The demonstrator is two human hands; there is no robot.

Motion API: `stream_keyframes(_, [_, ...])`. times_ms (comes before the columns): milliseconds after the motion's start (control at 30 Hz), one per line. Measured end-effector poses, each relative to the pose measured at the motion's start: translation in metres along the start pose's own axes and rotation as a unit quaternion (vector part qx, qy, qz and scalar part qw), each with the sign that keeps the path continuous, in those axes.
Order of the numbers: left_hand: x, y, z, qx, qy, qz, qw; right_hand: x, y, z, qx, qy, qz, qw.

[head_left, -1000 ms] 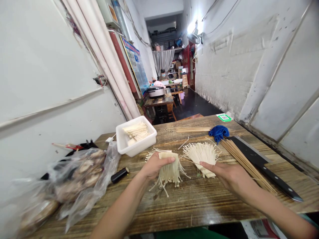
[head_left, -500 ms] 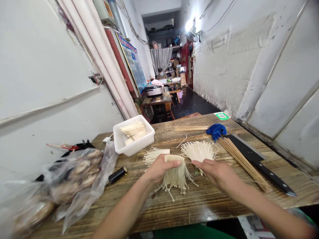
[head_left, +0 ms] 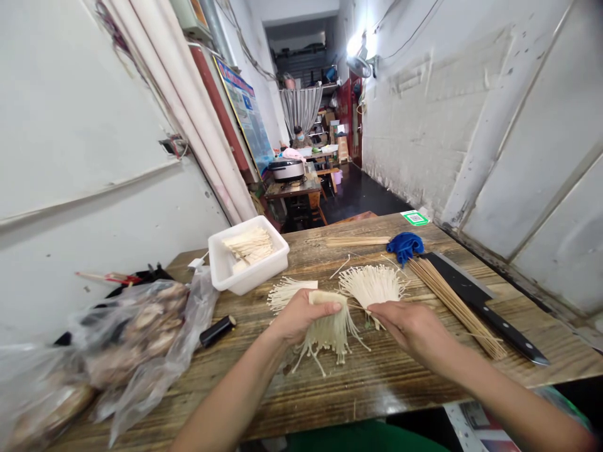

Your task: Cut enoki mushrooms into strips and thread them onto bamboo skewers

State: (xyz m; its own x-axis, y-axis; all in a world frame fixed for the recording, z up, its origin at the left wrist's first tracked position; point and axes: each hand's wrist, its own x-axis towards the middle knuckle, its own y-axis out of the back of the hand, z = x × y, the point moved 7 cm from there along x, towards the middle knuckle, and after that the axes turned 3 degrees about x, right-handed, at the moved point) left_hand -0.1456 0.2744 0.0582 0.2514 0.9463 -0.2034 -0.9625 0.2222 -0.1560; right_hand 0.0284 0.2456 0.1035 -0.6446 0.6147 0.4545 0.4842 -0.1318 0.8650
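My left hand [head_left: 308, 314] grips a bunch of enoki mushrooms [head_left: 330, 329], cut base up and thin caps hanging towards the table. To its right, my right hand [head_left: 409, 323] is closed in a pinch on a thin bamboo skewer [head_left: 358, 307], mostly hidden by the fingers, its visible end at the bunch's edge. Just behind the right fingertips lies a fanned-out pile of enoki [head_left: 372, 285]. A smaller enoki bunch [head_left: 289, 292] rests behind my left hand.
A white plastic tub [head_left: 247, 276] holds cut enoki. Clear bags of brown mushrooms [head_left: 155, 320] lie left, beside a black cylinder [head_left: 217, 331]. On the right are a bundle of skewers [head_left: 455, 304], a large knife [head_left: 485, 311] and a blue cloth [head_left: 405, 247]. More skewers [head_left: 355, 241] lie behind.
My right hand has shifted slightly, and a thin stick now shows between its fingertips and the held enoki. The left hand keeps its grip. The whole view has moved a little.
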Motion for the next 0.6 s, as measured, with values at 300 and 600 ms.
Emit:
stream_keyframes(300, [0.001, -0.002, 0.000, -0.002, 0.002, -0.005, 1.000, 0.005, 0.004, -0.004, 0.033, 0.008, 0.010, 0.999])
stream_keyframes(600, [-0.001, -0.006, 0.006, -0.015, -0.004, 0.002, 1.000, 0.011, 0.006, -0.008, 0.071, 0.018, 0.020, 0.997])
